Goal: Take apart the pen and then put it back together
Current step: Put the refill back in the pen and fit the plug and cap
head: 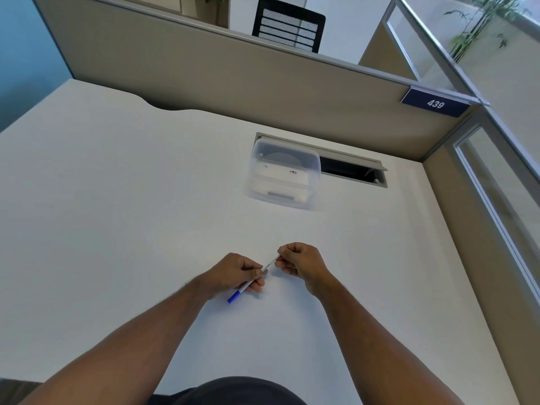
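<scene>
White barrel, blue end cap: the pen is held just above the desk, near the front edge, slanting from lower left up to the right. From my feed, the left hand has its fingers curled and pressed around the lower half of the barrel, with the blue end poking out below the palm. The right hand pinches the upper end between thumb and fingertips, other fingers tucked in.

My read: this is either the pull-apart or the re-seating of the tip section or refill. I can't tell which, since the joint between the hands is too small and blurred to show whether it's open. No loose pen parts visible on the desk, so I'd guess the pen is either mostly whole or nearly back together.

Next move, as I judge it: left hand keeps the barrel fixed, right hand pulls or twists straight along the pen's axis. Off-axis force could bend the refill or let a small part drop.

Surroundings: a clear plastic lidded box sits well behind the hands, beside a cable hatch in the desk. Beige partition at the back. Nothing stands in the way of the hands.
</scene>
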The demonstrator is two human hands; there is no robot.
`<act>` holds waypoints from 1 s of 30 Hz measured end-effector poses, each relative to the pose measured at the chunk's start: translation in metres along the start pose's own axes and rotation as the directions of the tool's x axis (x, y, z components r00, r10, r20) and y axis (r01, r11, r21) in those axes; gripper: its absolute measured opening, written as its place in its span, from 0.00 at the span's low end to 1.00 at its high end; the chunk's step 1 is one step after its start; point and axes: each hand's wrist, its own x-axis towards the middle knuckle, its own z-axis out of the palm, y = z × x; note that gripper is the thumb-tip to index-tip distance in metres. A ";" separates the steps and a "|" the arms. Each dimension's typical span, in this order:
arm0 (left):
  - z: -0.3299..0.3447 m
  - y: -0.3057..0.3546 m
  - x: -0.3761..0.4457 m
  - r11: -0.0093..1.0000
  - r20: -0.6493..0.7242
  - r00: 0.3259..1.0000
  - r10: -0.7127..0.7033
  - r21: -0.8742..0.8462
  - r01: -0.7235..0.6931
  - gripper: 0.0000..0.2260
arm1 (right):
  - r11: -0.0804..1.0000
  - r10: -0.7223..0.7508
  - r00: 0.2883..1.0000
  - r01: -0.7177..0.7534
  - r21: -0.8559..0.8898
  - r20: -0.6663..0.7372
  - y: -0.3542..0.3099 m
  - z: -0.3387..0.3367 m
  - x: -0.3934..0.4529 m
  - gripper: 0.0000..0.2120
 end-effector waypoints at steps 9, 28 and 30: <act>0.000 0.000 0.000 1.000 0.024 1.000 0.001 0.013 -0.001 0.08 | 0.991 0.031 0.998 -0.025 0.130 -0.049 0.011 0.002 -0.003 0.07; 0.003 0.004 -0.003 1.000 -0.001 1.000 -0.006 -0.029 0.006 0.10 | 0.932 0.118 0.991 -0.086 0.351 -0.070 0.015 0.014 -0.007 0.08; 0.003 0.003 -0.003 0.999 0.004 1.000 -0.008 -0.035 0.008 0.10 | 0.927 0.116 0.992 -0.090 0.364 -0.052 0.018 0.013 -0.008 0.08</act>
